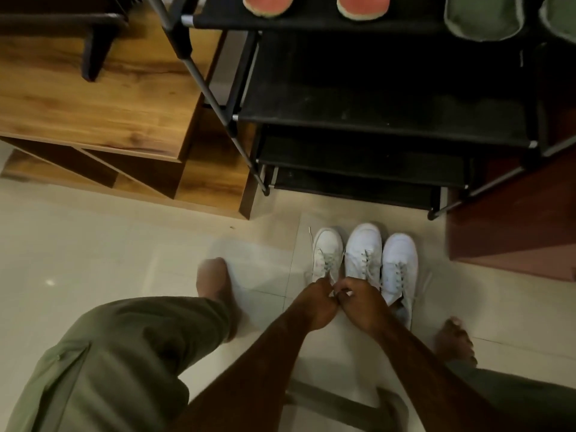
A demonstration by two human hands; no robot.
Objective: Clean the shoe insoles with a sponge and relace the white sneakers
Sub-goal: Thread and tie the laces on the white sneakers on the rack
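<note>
The left hand's [318, 302] fingers are curled tight, thumb against forefinger, pinching the lace [327, 267] where it comes off the lowest eyelets of the leftmost sneaker [328, 244]. The right hand [361, 302] sits just beside it, nearly knuckle to knuckle, fingers also curled inward over the heel end of the shoes. Whether a lace runs between them cannot be told, as the spot is dark and blurred. One loose lace end lies on the floor [124, 244] along that sneaker's outer side, its tip up by the toe.

Three white sneakers stand side by side, touching, toes pointing away from the person: the leftmost one, the middle sneaker [364, 241] and the rightmost sneaker [400, 251] – all three show lacing. A bare foot [215, 279] rests on the pale tiles to the left, another [453, 341] to the right, below green shorts [124, 353].

Just beyond the toes stands a black shoe rack [374, 120] – pink shoes [268, 4] and green shoes [483, 17] on its top tier. A wooden cabinet [93, 104] is to its left
</note>
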